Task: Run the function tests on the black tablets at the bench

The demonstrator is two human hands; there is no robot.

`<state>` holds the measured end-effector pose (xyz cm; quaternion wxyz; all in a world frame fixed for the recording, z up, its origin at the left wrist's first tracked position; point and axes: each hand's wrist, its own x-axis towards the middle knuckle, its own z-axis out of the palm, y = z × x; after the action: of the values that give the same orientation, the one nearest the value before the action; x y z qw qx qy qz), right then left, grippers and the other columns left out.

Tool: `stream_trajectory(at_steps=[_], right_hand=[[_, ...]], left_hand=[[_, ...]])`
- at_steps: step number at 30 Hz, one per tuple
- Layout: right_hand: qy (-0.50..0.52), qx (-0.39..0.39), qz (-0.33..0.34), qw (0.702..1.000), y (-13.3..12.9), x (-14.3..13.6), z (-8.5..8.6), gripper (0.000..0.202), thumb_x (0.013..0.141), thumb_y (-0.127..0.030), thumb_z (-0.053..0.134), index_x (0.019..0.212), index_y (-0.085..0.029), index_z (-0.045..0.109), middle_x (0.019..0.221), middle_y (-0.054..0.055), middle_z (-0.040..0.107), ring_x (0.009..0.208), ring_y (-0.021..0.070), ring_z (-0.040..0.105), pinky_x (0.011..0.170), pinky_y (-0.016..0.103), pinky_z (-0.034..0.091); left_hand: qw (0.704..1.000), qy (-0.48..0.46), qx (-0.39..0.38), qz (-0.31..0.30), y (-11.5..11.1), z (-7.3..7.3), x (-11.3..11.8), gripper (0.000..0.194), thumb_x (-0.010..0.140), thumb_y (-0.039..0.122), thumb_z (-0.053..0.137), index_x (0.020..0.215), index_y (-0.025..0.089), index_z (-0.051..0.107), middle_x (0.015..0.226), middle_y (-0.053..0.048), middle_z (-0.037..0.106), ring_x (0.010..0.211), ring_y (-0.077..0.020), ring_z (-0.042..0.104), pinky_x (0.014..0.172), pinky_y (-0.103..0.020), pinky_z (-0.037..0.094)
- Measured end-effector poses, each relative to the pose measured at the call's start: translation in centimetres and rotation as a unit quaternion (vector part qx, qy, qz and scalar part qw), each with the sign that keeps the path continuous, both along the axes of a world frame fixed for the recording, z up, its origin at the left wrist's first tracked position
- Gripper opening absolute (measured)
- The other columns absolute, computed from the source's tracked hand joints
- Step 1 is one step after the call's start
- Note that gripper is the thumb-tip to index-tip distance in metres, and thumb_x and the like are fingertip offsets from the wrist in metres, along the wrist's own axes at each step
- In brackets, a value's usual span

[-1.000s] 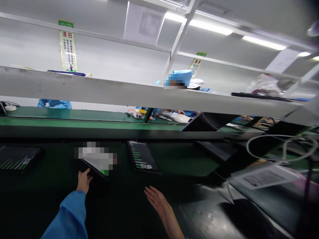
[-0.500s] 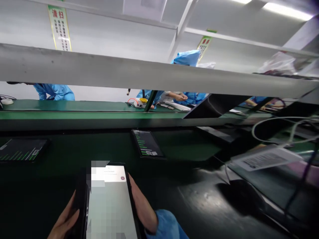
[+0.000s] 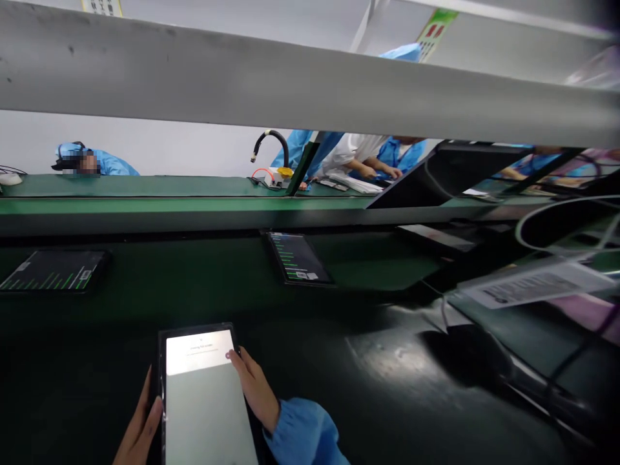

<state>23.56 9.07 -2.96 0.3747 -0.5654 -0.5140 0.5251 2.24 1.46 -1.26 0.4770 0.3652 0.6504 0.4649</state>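
Note:
A tablet [image 3: 203, 394] with a lit white screen lies between my hands at the near edge of the dark green belt [image 3: 194, 297]. My left hand [image 3: 140, 429] rests along its left edge with the fingers stretched out. My right hand [image 3: 254, 387], in a blue sleeve, holds its right edge, and a fingertip touches the screen near the top right. The tablet's lower end runs out of view.
Two more tablets lie on the belt showing green lines, one at far left [image 3: 53, 271] and one in the middle [image 3: 299, 258]. A grey shelf beam [image 3: 310, 84] crosses overhead. People in blue coats work across the line. A labelled sheet [image 3: 533, 284] and cables sit right.
I lifted the tablet off the belt and brought it toward me between both hands. It now sits lower and closer, and my right fingertip is on the screen. The view has tilted down.

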Motion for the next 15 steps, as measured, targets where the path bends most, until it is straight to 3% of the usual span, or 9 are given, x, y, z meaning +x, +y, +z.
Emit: stream_trajectory(at_steps=[3, 6, 10, 12, 15], right_hand=[[-0.089, 0.022, 0.004, 0.996, 0.3, 0.7, -0.7, 0.049, 0.087, -0.062, 0.043, 0.086, -0.017, 0.063, 0.081, 0.009, 0.065, 0.085, 0.0315, 0.061, 0.074, 0.038, 0.048], [-0.176, 0.065, -0.002, 0.982, 1.4, 1.6, -0.4, 0.038, 0.086, -0.053, 0.049, 0.071, -0.02, 0.059, 0.062, 0.006, 0.057, 0.073, 0.0308, 0.059, 0.071, 0.038, 0.045], [-0.2, 0.149, 0.01, 0.968, 4.6, 1.8, 0.7, 0.027, 0.093, -0.033, 0.044, 0.085, -0.018, 0.065, 0.079, 0.006, 0.06, 0.076, 0.0241, 0.059, 0.075, 0.033, 0.045], [-0.18, 0.178, 0.055, 0.966, 6.4, 1.5, 1.0, 0.016, 0.088, -0.021, 0.051, 0.087, -0.018, 0.067, 0.088, 0.005, 0.063, 0.077, 0.0198, 0.061, 0.074, 0.027, 0.047], [-0.165, 0.208, 0.099, 0.959, 8.1, 0.5, 1.0, 0.012, 0.081, -0.009, 0.06, 0.078, -0.018, 0.068, 0.084, 0.002, 0.065, 0.076, 0.0175, 0.063, 0.069, 0.023, 0.049]], left_hand=[[0.998, -0.003, -0.052, 0.028, 0.3, -0.9, -0.8, 0.067, 0.066, 0.056, 0.068, 0.127, 0.033, 0.05, 0.143, -0.001, 0.045, 0.141, -0.0267, 0.013, 0.114, -0.048, 0.02], [0.996, 0.0, -0.082, 0.019, 0.4, -1.8, -1.6, 0.068, 0.067, 0.057, 0.066, 0.128, 0.032, 0.049, 0.142, -0.002, 0.046, 0.141, -0.028, 0.014, 0.113, -0.05, 0.019], [0.993, 0.032, -0.11, 0.011, 0.4, -2.0, -2.0, 0.069, 0.071, 0.061, 0.06, 0.131, 0.028, 0.047, 0.143, -0.004, 0.045, 0.141, -0.0285, 0.012, 0.113, -0.05, 0.016], [0.992, 0.036, -0.117, 0.027, 0.3, -2.0, -1.9, 0.068, 0.074, 0.06, 0.058, 0.132, 0.027, 0.046, 0.144, -0.004, 0.043, 0.141, -0.028, 0.012, 0.114, -0.05, 0.015], [0.991, 0.024, -0.119, 0.047, 0.1, -2.0, -1.6, 0.065, 0.077, 0.06, 0.056, 0.132, 0.027, 0.046, 0.145, -0.004, 0.042, 0.141, -0.0274, 0.013, 0.113, -0.052, 0.011]])
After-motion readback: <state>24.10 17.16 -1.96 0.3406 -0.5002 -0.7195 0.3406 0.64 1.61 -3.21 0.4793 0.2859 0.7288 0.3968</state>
